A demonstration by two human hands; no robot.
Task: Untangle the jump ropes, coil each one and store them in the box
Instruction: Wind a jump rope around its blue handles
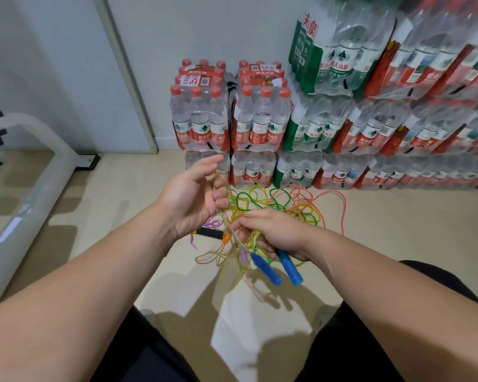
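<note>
Beige floor (392,216) is carrying the jump ropes (284,205), a tangle of green, yellow and pink cord lying before stacked packs of bottled water (260,119) along a white wall. The right hand (276,232) is curling its fingers (246,220) round two blue handles (289,267), wrist low. The left hand (191,194) is hovering higher with its fingers loosely spread. A pale cord (233,235) is running past them, and I cannot tell whether they are pinching it.

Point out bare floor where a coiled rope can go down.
Bare floor lies left, between the white tube frame and the left hand, and far right, beyond the pink rope loop. Crowded: the rope tangle before the bottle packs.
</note>
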